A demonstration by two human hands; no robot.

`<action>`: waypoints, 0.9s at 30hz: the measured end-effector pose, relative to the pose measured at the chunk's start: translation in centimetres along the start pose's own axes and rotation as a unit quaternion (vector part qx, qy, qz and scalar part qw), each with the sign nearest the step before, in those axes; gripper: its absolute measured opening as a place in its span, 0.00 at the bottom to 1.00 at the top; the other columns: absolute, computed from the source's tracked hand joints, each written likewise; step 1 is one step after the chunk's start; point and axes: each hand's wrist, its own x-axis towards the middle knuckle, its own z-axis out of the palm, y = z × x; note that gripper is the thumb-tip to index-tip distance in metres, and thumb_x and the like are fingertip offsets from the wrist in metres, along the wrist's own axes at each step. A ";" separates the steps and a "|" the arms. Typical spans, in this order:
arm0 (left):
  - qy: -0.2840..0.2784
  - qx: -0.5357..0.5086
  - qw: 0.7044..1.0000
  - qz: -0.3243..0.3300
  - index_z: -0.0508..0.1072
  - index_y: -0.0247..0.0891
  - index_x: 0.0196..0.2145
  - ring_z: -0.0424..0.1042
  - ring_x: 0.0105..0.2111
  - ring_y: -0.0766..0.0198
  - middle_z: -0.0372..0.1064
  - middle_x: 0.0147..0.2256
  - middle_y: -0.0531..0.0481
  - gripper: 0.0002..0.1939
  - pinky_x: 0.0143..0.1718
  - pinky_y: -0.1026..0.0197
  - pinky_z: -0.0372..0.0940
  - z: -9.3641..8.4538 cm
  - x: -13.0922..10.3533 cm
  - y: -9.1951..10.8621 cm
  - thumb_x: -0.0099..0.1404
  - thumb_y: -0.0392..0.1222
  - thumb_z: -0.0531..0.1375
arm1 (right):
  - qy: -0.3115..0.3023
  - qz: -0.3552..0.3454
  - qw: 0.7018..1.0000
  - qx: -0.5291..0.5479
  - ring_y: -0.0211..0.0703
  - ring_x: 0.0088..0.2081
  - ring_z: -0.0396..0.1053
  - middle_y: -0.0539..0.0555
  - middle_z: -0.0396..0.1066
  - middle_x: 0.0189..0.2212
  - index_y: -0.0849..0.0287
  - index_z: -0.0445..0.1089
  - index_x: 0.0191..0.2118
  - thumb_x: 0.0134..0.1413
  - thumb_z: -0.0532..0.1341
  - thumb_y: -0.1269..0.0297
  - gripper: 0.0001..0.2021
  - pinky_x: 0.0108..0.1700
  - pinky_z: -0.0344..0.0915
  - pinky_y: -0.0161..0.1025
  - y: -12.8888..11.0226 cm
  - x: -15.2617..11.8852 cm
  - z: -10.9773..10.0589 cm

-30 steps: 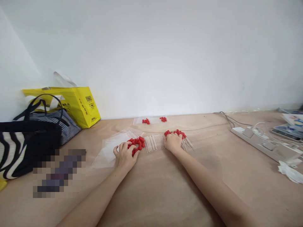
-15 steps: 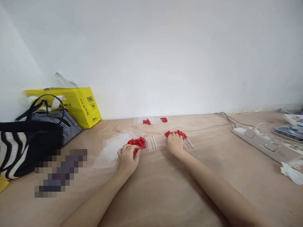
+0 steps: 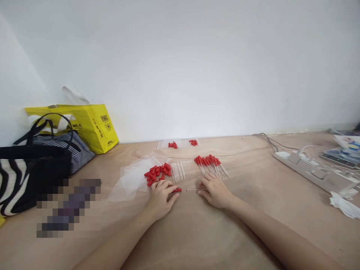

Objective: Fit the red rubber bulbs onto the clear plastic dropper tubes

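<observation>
My left hand (image 3: 163, 197) is closed on a red rubber dropper bulb (image 3: 177, 190), whose end points right. Facing it across a small gap is a thin clear dropper tube (image 3: 192, 190), pinched in my right hand (image 3: 215, 190). Beyond my left hand lies a pile of loose red bulbs (image 3: 157, 172). A row of clear tubes (image 3: 182, 170) sits between the two hands, farther back. Past my right hand, several tubes with red bulbs on their ends (image 3: 208, 161) lie side by side.
Clear plastic bags (image 3: 129, 180) lie left of the bulbs. Near the wall is another bag with red bulbs (image 3: 173, 144) and tubes. A yellow bag (image 3: 104, 129) and striped bags (image 3: 80, 150) stand left; a white power strip (image 3: 312, 172) with cables lies right.
My left hand has moved right and nearer from the bulb pile with a red bulb. My right hand has come nearer from the bulb-tipped tubes and now holds a bare tube.
</observation>
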 end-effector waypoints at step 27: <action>0.048 -0.041 0.998 -0.011 0.69 0.44 0.38 0.66 0.35 0.63 0.71 0.33 0.52 0.11 0.40 0.55 0.48 0.3 0.3 1.3 0.63 0.41 0.48 | 0.095 0.004 0.981 0.167 0.35 0.33 0.65 0.50 0.70 0.32 0.58 0.64 0.34 0.57 0.48 0.69 0.09 0.37 0.48 0.35 -2.5 -0.1 1.5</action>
